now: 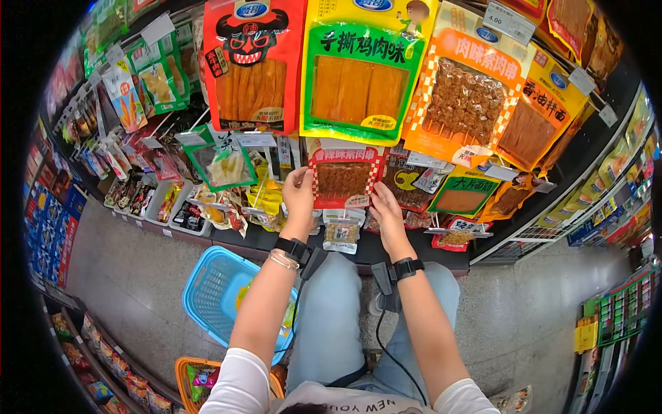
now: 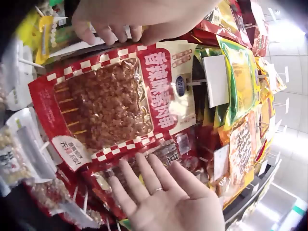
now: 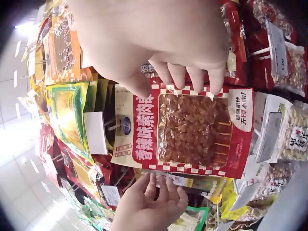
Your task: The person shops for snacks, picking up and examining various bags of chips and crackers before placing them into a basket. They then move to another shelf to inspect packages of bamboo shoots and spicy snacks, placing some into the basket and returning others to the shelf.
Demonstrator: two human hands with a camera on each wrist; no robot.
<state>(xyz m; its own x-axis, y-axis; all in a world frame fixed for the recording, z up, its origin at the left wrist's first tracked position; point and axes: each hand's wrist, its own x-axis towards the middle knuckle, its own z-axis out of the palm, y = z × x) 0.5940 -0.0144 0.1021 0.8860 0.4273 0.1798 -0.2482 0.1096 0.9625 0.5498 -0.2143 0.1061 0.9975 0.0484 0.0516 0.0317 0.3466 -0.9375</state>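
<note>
A red-and-white pack of skewered snack (image 1: 345, 178) hangs on the shelf rack, its printed front towards me and its top partly covered by the packs above in the head view. My left hand (image 1: 298, 196) is at the pack's left edge, fingers loosely bent. At its right edge is my right hand (image 1: 387, 215), fingers spread and fairly straight in the left wrist view, with a ring on one. Both wrist views show the fingertips close beside the checkered borders of the pack (image 3: 195, 127), with no fingers curled round it.
Large red (image 1: 252, 90), green-yellow (image 1: 358, 90) and orange (image 1: 469, 90) snack packs hang above. A small clear pack (image 1: 340, 233) hangs below. On the floor to the left stand a blue basket (image 1: 200, 276) and an orange basket (image 1: 181, 379). Price tags (image 1: 509, 21) jut from the hooks.
</note>
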